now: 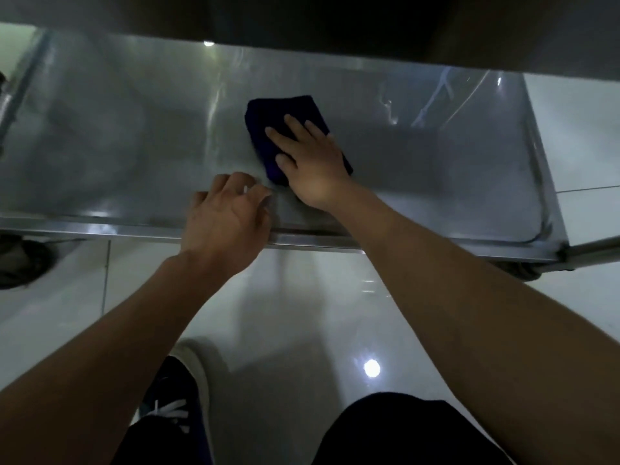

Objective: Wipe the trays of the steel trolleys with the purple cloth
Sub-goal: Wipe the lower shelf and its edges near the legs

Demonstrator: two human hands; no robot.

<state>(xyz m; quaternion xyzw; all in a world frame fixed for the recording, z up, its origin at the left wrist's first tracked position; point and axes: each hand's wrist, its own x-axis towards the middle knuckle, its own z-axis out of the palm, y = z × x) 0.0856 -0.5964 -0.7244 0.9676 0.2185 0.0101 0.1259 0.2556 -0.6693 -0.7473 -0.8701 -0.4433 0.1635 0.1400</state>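
A low steel trolley tray [117,135] spans the view, its front rim [100,226] nearest me. The folded dark purple cloth [278,110] lies flat near the tray's middle. My right hand [308,159] presses on the cloth with its fingers straight and spread. My left hand [228,213] rests on the tray's front rim, fingers bent over the edge onto the tray surface.
A darker upper shelf [302,21] overhangs the tray's far side. A trolley wheel [23,263] shows at the left under the rim, another corner and leg [567,250] at the right. Glossy white floor tiles [302,313] lie below, with my shoe [181,391] and knees.
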